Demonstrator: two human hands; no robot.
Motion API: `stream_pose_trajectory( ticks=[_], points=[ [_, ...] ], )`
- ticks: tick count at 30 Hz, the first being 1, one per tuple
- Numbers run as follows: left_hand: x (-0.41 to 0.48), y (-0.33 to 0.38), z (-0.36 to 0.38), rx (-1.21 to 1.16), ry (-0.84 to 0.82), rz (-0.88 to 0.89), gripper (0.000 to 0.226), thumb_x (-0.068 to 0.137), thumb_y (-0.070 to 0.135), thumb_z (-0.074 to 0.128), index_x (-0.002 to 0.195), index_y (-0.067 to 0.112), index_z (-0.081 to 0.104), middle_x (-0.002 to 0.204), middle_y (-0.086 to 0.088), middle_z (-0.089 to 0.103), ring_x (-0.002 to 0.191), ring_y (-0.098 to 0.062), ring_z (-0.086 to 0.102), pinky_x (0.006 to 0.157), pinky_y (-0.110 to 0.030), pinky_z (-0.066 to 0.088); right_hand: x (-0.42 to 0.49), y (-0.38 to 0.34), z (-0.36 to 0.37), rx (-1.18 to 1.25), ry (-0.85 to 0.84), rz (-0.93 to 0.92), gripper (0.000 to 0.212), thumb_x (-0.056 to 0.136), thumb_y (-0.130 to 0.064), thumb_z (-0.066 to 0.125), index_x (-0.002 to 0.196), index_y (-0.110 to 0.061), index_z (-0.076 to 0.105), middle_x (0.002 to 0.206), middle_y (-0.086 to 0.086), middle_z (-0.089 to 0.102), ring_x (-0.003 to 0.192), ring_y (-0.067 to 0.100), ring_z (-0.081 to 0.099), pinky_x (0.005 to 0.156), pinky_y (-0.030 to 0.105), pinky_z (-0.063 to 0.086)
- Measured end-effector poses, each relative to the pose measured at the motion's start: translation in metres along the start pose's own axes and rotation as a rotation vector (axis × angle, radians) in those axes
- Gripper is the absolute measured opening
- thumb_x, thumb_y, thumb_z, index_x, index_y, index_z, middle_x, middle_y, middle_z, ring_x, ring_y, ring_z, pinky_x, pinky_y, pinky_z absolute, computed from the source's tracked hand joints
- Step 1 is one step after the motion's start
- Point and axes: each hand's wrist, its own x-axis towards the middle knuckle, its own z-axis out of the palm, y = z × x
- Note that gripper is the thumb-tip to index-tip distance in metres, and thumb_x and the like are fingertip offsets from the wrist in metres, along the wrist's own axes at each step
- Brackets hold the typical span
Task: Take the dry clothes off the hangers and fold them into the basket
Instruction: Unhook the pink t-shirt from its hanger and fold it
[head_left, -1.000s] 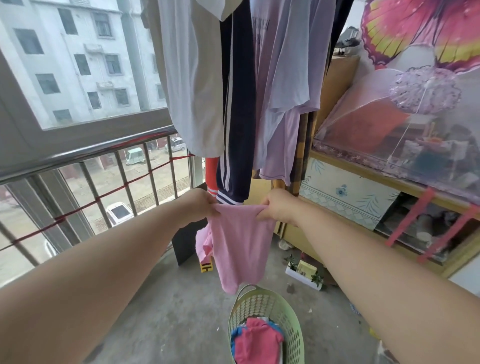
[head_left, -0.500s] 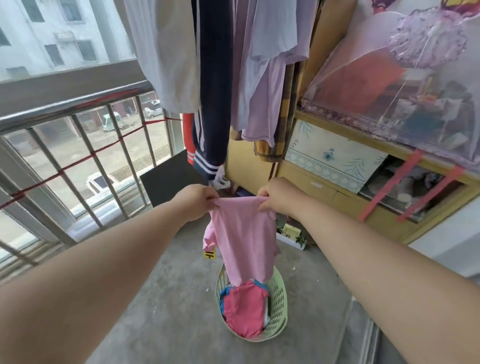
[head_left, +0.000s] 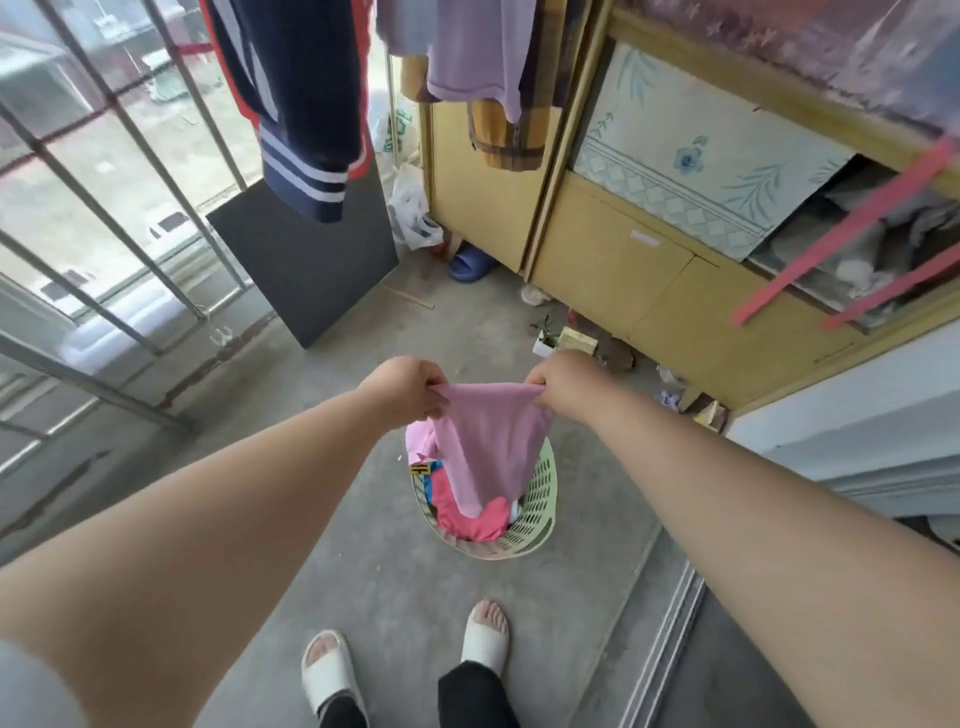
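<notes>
Pink garment (head_left: 485, 441) looks light, soft and floppy, with no stiffness; I'd take it by the top edge, one corner each side. That's the grip now: left hand (head_left: 408, 391) and right hand (head_left: 563, 383) each pinch an end of the folded top edge, fingers curled on cloth. The rest hangs below the hands, its lower end dipping into the green basket (head_left: 540, 499) onto clothes already there.

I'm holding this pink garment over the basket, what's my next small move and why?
Probably lower both hands and lay it in: the left hand and right hand pinch the pink garment at its top edge, and its lower end hangs inside the green basket.
</notes>
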Motion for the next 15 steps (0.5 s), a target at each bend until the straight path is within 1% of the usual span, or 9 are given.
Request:
stream_pose_trajectory(
  ticks=[4, 6, 8, 10, 11, 12, 13, 14, 15],
  points=[
    [0.031, -0.009, 0.039, -0.026, 0.035, -0.061, 0.018, 0.087, 0.016, 0.062, 0.104, 0.014, 0.068, 0.1, -0.007, 0.069, 0.094, -0.026, 0.061, 0.067, -0.023, 0.037, 0.038, 0.023, 0.045, 0.07, -0.02, 0.06, 0.036, 0.066, 0.008, 0.046, 0.068, -0.02, 0.068, 0.085, 0.005, 0.067, 0.08, 0.027, 0.06, 0.062, 0.024, 0.045],
    [0.042, -0.013, 0.058, -0.053, 0.067, -0.082, 0.018, 0.088, 0.016, 0.059, 0.104, 0.015, 0.067, 0.102, -0.006, 0.068, 0.092, -0.025, 0.059, 0.066, -0.022, 0.034, 0.05, 0.035, 0.066, 0.087, -0.034, 0.062, 0.04, 0.067, 0.007, 0.045, 0.076, -0.021, 0.072, 0.092, 0.007, 0.067, 0.084, 0.027, 0.061, 0.068, 0.025, 0.051],
    [0.051, -0.016, 0.076, -0.082, 0.091, -0.096, 0.018, 0.09, 0.014, 0.056, 0.103, 0.014, 0.068, 0.1, -0.005, 0.068, 0.083, -0.022, 0.056, 0.066, -0.022, 0.034, 0.056, 0.045, 0.086, 0.069, -0.048, 0.057, 0.039, 0.073, 0.004, 0.049, 0.091, -0.019, 0.075, 0.096, 0.009, 0.07, 0.09, 0.028, 0.065, 0.073, 0.025, 0.05],
    [0.06, -0.019, 0.094, -0.095, 0.1, -0.111, 0.018, 0.09, 0.013, 0.055, 0.104, 0.013, 0.068, 0.101, -0.007, 0.067, 0.082, -0.023, 0.056, 0.066, -0.022, 0.036, 0.059, 0.055, 0.108, 0.073, -0.025, 0.03, 0.03, 0.075, -0.004, 0.051, 0.092, -0.016, 0.073, 0.094, 0.013, 0.068, 0.09, 0.03, 0.063, 0.067, 0.025, 0.044],
    [0.06, -0.021, 0.1, -0.096, 0.099, -0.115, 0.019, 0.09, 0.013, 0.056, 0.105, 0.013, 0.067, 0.103, -0.007, 0.067, 0.087, -0.025, 0.059, 0.068, -0.022, 0.037, 0.054, 0.057, 0.114, 0.093, 0.0, 0.013, 0.026, 0.073, -0.011, 0.046, 0.085, -0.015, 0.069, 0.089, 0.014, 0.063, 0.085, 0.03, 0.059, 0.06, 0.027, 0.036],
    [0.062, -0.024, 0.109, -0.099, 0.076, -0.119, 0.02, 0.09, 0.012, 0.058, 0.107, 0.013, 0.067, 0.106, -0.008, 0.067, 0.093, -0.027, 0.06, 0.07, -0.022, 0.039, 0.052, 0.059, 0.126, 0.117, 0.002, 0.013, 0.023, 0.07, -0.015, 0.041, 0.078, -0.015, 0.063, 0.085, 0.015, 0.058, 0.082, 0.029, 0.055, 0.056, 0.029, 0.029],
    [0.065, -0.028, 0.121, -0.101, 0.017, -0.13, 0.022, 0.089, 0.013, 0.06, 0.11, 0.014, 0.066, 0.111, -0.008, 0.066, 0.098, -0.027, 0.061, 0.075, -0.023, 0.042, 0.054, 0.063, 0.14, 0.113, -0.02, 0.004, 0.022, 0.071, -0.014, 0.04, 0.078, -0.015, 0.06, 0.088, 0.017, 0.057, 0.085, 0.029, 0.055, 0.056, 0.032, 0.025],
    [0.067, -0.033, 0.133, -0.077, -0.086, -0.141, 0.026, 0.088, 0.014, 0.062, 0.114, 0.016, 0.064, 0.116, -0.009, 0.064, 0.103, -0.026, 0.06, 0.081, -0.026, 0.046, 0.055, 0.066, 0.157, 0.077, -0.079, -0.007, 0.024, 0.078, -0.01, 0.041, 0.087, -0.014, 0.063, 0.1, 0.02, 0.06, 0.095, 0.031, 0.057, 0.06, 0.032, 0.028],
    [0.066, -0.037, 0.144, -0.026, -0.214, -0.142, 0.032, 0.088, 0.017, 0.063, 0.12, 0.017, 0.061, 0.123, -0.008, 0.061, 0.109, -0.026, 0.058, 0.088, -0.028, 0.047, 0.056, 0.069, 0.174, 0.037, -0.17, -0.003, 0.032, 0.084, -0.005, 0.043, 0.105, -0.011, 0.066, 0.117, 0.019, 0.06, 0.109, 0.031, 0.056, 0.07, 0.029, 0.035]
  ],
)
